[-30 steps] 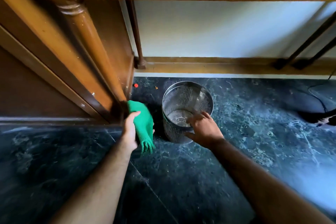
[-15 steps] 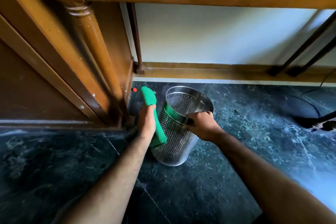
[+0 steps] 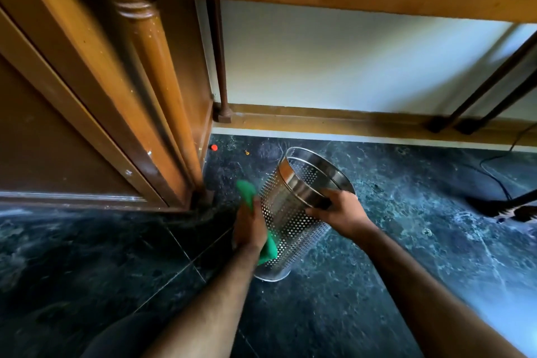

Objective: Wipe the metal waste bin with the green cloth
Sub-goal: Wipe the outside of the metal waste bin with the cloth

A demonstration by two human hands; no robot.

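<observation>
Your right hand [image 3: 338,213] fingers clamp bin [image 3: 290,212] rim, tilting it; left hand [image 3: 250,224] presses cloth [image 3: 268,247] flat against side for wiping.

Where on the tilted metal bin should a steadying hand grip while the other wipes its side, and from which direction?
Grip the metal bin at its smooth rim band, coming from the right, as the right hand does. The band is solid, unlike the perforated wall, and this leaves the left side free for the left hand with the green cloth.
</observation>
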